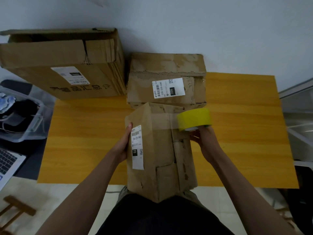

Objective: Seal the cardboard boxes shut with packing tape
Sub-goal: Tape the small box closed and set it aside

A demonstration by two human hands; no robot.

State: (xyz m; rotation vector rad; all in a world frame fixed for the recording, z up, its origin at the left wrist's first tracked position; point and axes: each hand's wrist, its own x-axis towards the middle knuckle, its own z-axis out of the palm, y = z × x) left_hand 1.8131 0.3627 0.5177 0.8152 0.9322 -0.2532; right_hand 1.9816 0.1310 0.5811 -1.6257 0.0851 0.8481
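Left hand [124, 143] flat against tall worn cardboard box [159, 156] on yellow wooden bench [245, 141], right hand [205, 141] gripping yellow tape roll [194, 118] at box's top edge

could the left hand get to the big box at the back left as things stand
Probably yes. The left hand only rests flat against the near box, and bare tabletop lies between it and the big box; letting go would leave the near box unsteadied.

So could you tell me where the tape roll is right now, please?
In the head view, the tape roll is right of centre, held by the right hand against the nearest box.
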